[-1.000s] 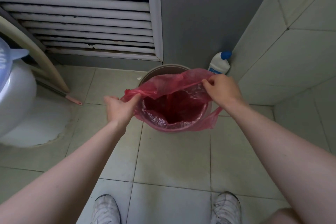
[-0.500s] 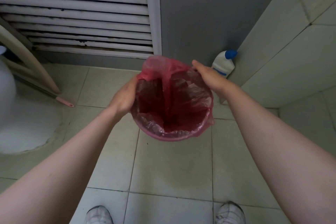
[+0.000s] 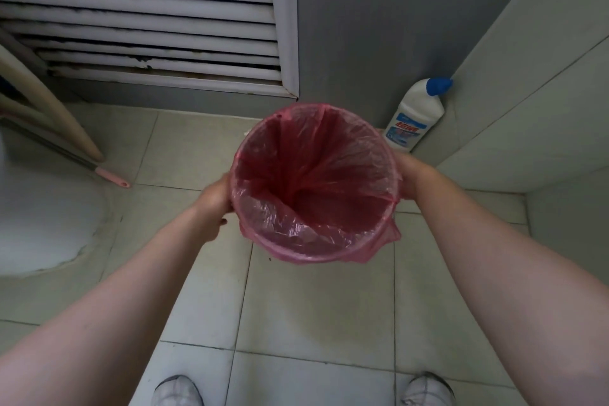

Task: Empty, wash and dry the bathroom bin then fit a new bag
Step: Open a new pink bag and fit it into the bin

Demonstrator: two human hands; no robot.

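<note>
With the left hand [image 3: 216, 199] and right hand [image 3: 408, 175] apparently gripping the folded-over thin red plastic bag [image 3: 316, 175] at either side of the round bin's rim, fingers mostly hidden, a hard downward tug could tear it.

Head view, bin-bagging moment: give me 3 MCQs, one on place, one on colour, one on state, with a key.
1. Where does the white plastic cleaner bottle with the blue cap stand?
A. In the corner beyond the bin, by the tiled wall
B. Inside the bin
C. Between the shoes

2. What colour is the thin plastic bag lining the round bin?
A. Black
B. Translucent red-pink
C. Clear blue

3. How does the bag sit?
A. Crumpled on the floor
B. Knotted shut
C. Open, its edge folded over the rim

Key:
1 A: the white plastic cleaner bottle stands on the floor in the corner past the round bin.
2 B: the thin plastic bag is red-pink and see-through.
3 C: its mouth gapes open with the edge folded outside the rim, left hand and right hand at the sides.
</note>
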